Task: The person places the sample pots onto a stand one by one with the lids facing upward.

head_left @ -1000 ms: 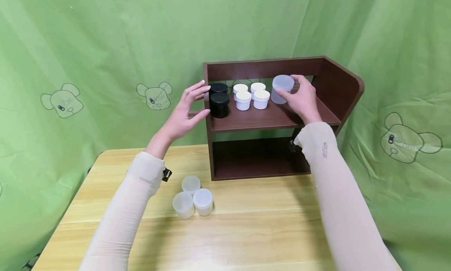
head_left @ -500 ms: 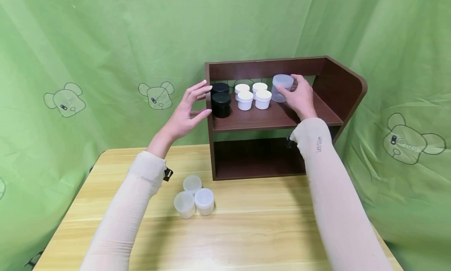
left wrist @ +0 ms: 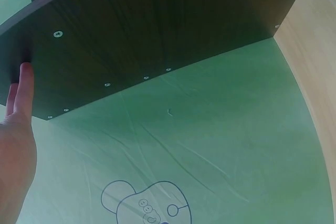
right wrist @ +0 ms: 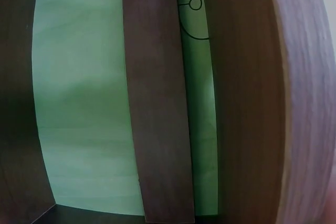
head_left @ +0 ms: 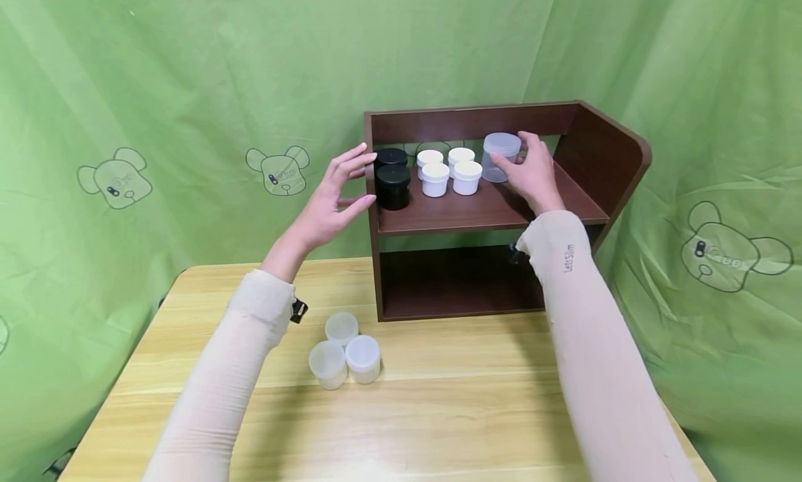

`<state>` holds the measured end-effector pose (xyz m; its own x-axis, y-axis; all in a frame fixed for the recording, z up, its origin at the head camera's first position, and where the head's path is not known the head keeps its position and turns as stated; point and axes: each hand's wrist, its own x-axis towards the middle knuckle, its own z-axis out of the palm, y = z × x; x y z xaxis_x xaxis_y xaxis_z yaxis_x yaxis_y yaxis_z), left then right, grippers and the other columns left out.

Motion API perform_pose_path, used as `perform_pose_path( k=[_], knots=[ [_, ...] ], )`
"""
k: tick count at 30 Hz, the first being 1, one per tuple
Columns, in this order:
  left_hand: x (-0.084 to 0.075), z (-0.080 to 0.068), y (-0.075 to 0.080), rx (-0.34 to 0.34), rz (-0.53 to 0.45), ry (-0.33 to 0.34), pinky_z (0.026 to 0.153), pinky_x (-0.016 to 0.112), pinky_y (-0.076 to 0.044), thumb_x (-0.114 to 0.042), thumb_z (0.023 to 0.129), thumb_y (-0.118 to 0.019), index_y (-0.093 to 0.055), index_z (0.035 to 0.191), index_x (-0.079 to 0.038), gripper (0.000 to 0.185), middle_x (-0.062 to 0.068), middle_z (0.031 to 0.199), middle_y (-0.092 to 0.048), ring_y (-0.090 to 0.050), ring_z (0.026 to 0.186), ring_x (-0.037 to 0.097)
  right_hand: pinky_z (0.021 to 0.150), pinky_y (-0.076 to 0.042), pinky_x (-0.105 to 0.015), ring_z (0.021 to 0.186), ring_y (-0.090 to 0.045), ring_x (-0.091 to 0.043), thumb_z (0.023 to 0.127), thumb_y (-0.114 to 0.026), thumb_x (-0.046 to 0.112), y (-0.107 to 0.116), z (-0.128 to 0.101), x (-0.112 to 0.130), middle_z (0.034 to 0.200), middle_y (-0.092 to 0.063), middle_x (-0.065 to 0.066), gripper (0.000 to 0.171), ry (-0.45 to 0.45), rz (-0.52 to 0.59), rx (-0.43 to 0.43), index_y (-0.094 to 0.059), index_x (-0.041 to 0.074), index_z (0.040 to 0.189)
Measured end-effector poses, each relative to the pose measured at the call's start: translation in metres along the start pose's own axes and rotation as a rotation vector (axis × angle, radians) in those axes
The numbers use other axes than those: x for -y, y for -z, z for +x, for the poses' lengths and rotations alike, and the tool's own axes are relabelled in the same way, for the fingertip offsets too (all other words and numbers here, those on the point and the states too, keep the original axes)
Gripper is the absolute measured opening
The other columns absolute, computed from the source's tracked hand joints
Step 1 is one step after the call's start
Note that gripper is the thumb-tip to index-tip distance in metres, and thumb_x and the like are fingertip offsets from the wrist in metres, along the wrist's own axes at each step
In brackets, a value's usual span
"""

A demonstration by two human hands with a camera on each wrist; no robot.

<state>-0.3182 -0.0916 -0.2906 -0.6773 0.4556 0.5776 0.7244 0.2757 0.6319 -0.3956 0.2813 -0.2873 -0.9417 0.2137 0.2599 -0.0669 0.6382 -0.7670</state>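
In the head view a dark wooden shelf [head_left: 489,214] stands on the table. My right hand [head_left: 532,172] grips a translucent lidded jar [head_left: 499,154] standing on the upper board, right of several white jars [head_left: 451,170]. Two black jars [head_left: 392,179] stand at the board's left end. My left hand [head_left: 335,200] is open, its straight fingers touching the shelf's left side panel [left wrist: 147,30]; the left wrist view shows one fingertip [left wrist: 23,77] against that panel. The right wrist view shows only shelf boards [right wrist: 157,98] and green cloth.
Three translucent jars [head_left: 344,356] sit clustered on the wooden table [head_left: 438,412] in front of the shelf's left corner. The lower shelf compartment [head_left: 460,280] holds nothing visible. Green cloth with bear prints [head_left: 278,170] hangs behind and on both sides.
My right hand has slid the translucent jar slightly back and left on the upper board. The left hand has stayed against the side panel.
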Motion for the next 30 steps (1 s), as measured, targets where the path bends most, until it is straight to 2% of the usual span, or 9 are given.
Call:
perform_pose_path(
  k=[7, 10, 19, 26, 30],
  knots=[
    [0.001, 0.001, -0.001, 0.000, -0.004, -0.003, 0.102, 0.057, -0.058, -0.006, 0.102, -0.062, -0.039, 0.155, -0.012, 0.058, 0.005, 0.171, -0.020, -0.045, 0.144, 0.038, 0.129, -0.028, -0.040, 0.151, -0.030, -0.028, 0.099, -0.064, 0.047, 0.004, -0.007, 0.004, 0.166, -0.022, -0.012, 0.084, 0.008, 0.033, -0.040, -0.022, 0.019, 0.166],
    [0.001, 0.001, -0.001, 0.001, -0.004, -0.001, 0.102, 0.057, -0.058, -0.006, 0.102, -0.062, -0.038, 0.155, -0.012, 0.058, 0.005, 0.171, -0.020, -0.045, 0.144, 0.039, 0.131, -0.024, -0.038, 0.153, -0.028, -0.025, 0.099, -0.064, 0.047, 0.006, -0.012, 0.007, 0.167, -0.021, -0.008, 0.082, 0.031, 0.054, -0.074, -0.025, 0.021, 0.165],
    [0.000, 0.001, -0.001, 0.000, -0.008, 0.001, 0.102, 0.057, -0.058, -0.007, 0.102, -0.062, -0.038, 0.156, -0.013, 0.059, 0.005, 0.172, -0.019, -0.044, 0.145, 0.039, 0.127, -0.027, -0.038, 0.148, -0.034, -0.023, 0.099, -0.066, 0.041, 0.007, -0.043, 0.024, 0.161, -0.034, -0.007, 0.069, 0.174, 0.078, -0.155, -0.040, 0.020, 0.160],
    [-0.002, 0.000, 0.000, -0.002, -0.004, 0.000, 0.102, 0.057, -0.058, -0.007, 0.102, -0.062, -0.038, 0.156, -0.013, 0.059, 0.005, 0.172, -0.019, -0.044, 0.145, 0.038, 0.115, -0.041, -0.035, 0.131, -0.045, -0.022, 0.096, -0.072, 0.027, -0.003, -0.081, 0.036, 0.147, -0.047, -0.012, 0.059, 0.331, 0.187, -0.177, -0.053, 0.015, 0.151],
    [-0.002, 0.001, 0.000, -0.002, 0.000, -0.003, 0.102, 0.056, -0.058, -0.006, 0.102, -0.062, -0.038, 0.156, -0.012, 0.058, 0.006, 0.171, -0.019, -0.044, 0.144, 0.038, 0.115, -0.043, -0.036, 0.132, -0.047, -0.022, 0.094, -0.075, 0.016, -0.011, -0.103, 0.040, 0.141, -0.052, -0.013, 0.054, 0.441, 0.249, -0.175, -0.058, 0.010, 0.146]
  ],
)
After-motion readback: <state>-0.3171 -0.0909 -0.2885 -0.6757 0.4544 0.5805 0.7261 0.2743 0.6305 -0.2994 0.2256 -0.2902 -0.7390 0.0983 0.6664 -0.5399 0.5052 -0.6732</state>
